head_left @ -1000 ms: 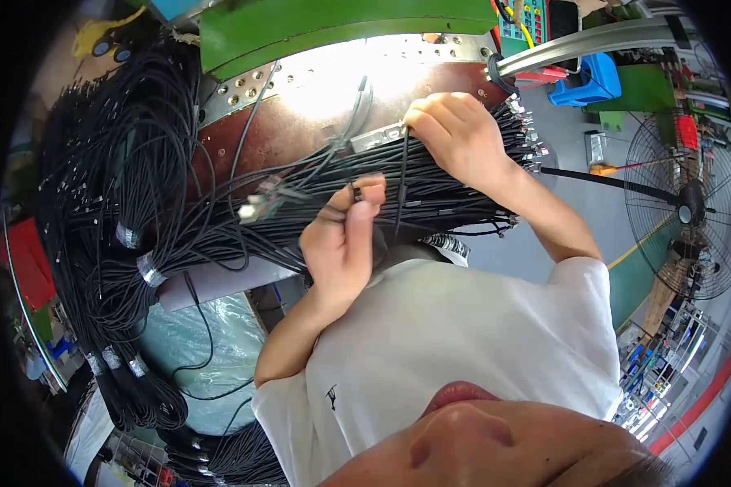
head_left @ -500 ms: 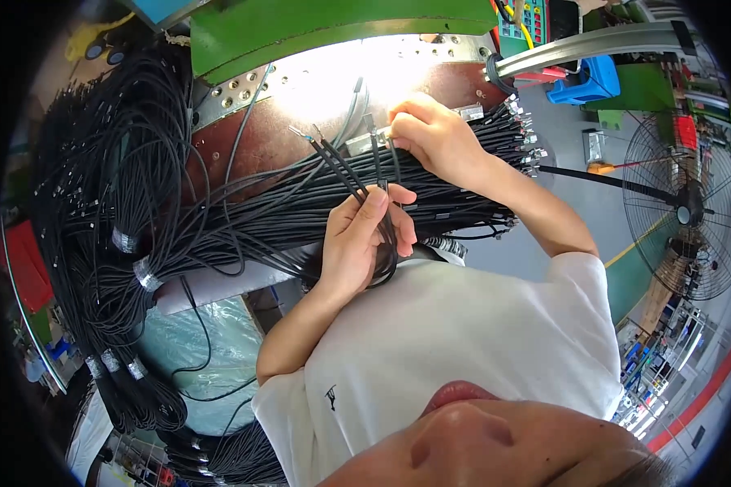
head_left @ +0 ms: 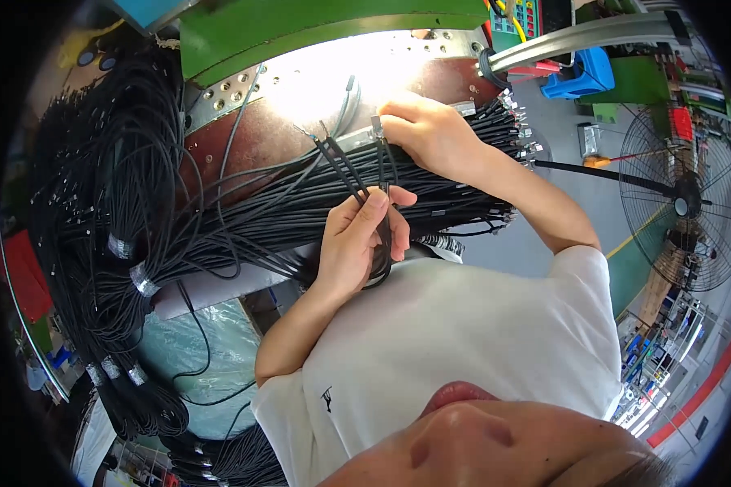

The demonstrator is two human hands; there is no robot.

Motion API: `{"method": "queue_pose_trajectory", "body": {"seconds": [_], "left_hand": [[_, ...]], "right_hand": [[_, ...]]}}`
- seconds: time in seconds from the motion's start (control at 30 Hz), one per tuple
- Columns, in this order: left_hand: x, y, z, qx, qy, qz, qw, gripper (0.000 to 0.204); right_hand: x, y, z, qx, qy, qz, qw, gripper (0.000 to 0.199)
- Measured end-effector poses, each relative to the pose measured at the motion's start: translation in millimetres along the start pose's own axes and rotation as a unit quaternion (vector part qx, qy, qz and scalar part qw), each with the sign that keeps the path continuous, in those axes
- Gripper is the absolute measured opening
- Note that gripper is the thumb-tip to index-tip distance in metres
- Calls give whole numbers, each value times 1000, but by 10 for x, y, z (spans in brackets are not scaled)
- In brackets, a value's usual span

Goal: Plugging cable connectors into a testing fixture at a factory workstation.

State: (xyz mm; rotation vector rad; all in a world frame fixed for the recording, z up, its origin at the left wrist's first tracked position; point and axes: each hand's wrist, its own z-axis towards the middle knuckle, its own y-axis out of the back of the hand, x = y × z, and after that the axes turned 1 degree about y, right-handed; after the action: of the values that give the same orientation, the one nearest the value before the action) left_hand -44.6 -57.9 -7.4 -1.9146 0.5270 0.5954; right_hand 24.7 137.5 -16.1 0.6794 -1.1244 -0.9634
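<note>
My left hand [head_left: 351,239] is closed round several black cables [head_left: 345,170], which stick up past its thumb and fingers. Two of their stripped ends show thin bare wires fanned out to the upper left. Just above, my right hand [head_left: 437,140] has its fingers pinched at the end of another held cable, beside a small silvery connector [head_left: 377,127]. Its fingertips are partly hidden behind the connector. Beneath both hands runs a thick bundle of black cables [head_left: 284,215], lying across a brown work surface [head_left: 252,130].
A green machine beam [head_left: 325,36] spans the far side, with a bright lamp glow below it. Bound cable coils [head_left: 138,146] hang at left. A metal arm [head_left: 581,40], a blue stool [head_left: 585,73] and a black fan [head_left: 682,199] are at right.
My right hand has moved slightly left and down, and the silvery connector now shows in front of its fingertips. My left hand keeps its hold on the cables.
</note>
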Motion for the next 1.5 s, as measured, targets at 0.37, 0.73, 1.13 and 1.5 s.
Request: {"method": "queue_pose_trajectory", "body": {"seconds": [0.37, 0.73, 1.13, 1.5], "left_hand": [[-1, -152, 53, -83, -39, 146, 985, 37], [-35, -195, 96, -88, -6, 26, 996, 24], [-99, -279, 347, -1, 89, -29, 996, 32], [-361, -298, 163, 7, -16, 195, 981, 48]], "right_hand": [[-95, 146, -186, -152, 33, -74, 985, 30], [-31, 229, 48, 99, 96, -92, 986, 16], [68, 403, -212, -116, 197, -226, 947, 21], [-268, 195, -507, -80, -148, 15, 986, 11]]}}
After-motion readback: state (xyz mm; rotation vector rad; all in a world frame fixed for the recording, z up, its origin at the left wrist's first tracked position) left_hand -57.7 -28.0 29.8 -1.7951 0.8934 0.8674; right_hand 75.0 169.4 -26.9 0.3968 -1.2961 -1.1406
